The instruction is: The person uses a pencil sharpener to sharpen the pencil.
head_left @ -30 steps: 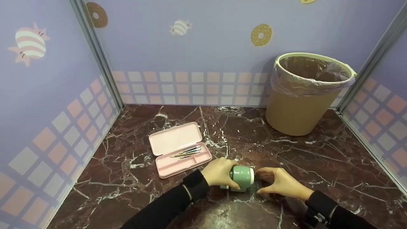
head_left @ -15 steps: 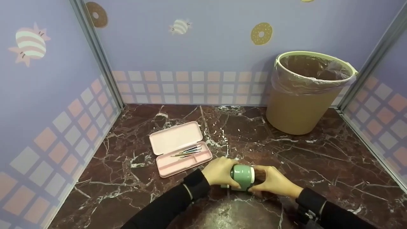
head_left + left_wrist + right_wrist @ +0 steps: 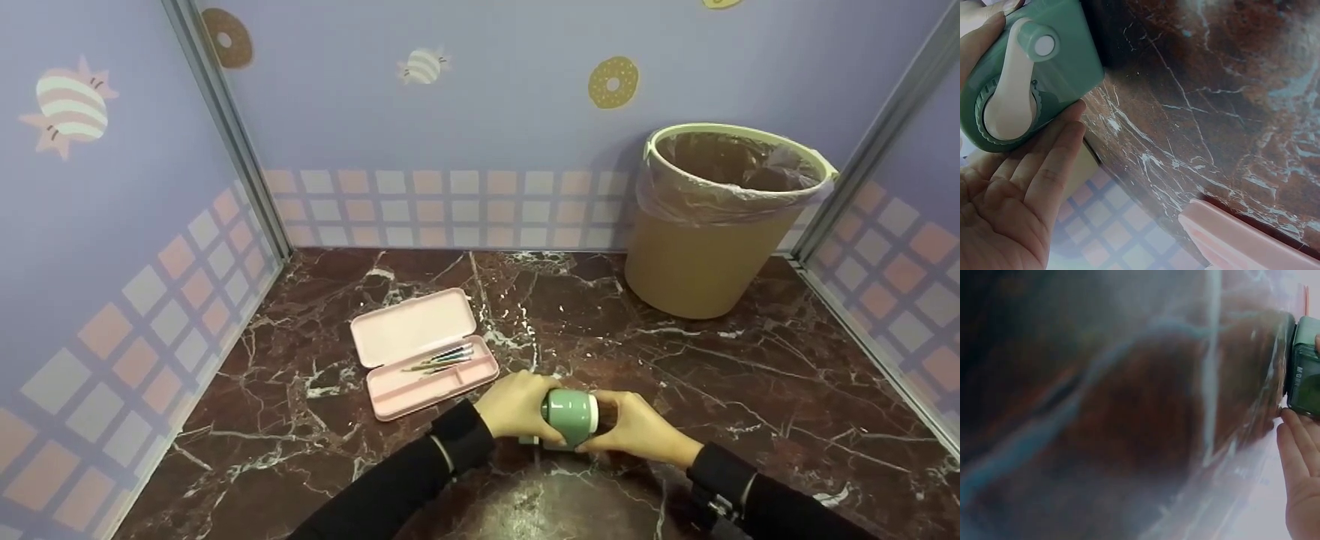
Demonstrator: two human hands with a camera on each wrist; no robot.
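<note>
A green crank pencil sharpener (image 3: 571, 414) stands on the marble surface in the head view, a white ring at its right end. My left hand (image 3: 519, 406) grips it from the left, thumb on the near side and fingers on the far side. In the left wrist view its cream crank handle (image 3: 1012, 104) faces me. My right hand (image 3: 640, 429) holds the opposite end between thumb and fingers. That end shows a clear drawer (image 3: 1304, 377) at the right wrist view's edge; the fingertips there are partly cut off.
An open pink pencil case (image 3: 433, 382) with several pencils (image 3: 446, 358) in it lies left of the hands. A lined waste bin (image 3: 690, 262) stands at the back right. Patterned walls (image 3: 450, 135) enclose the back and sides.
My right hand has moved left from beside the sharpener and now holds its right end. The left hand and the sharpener have stayed nearly in place.
</note>
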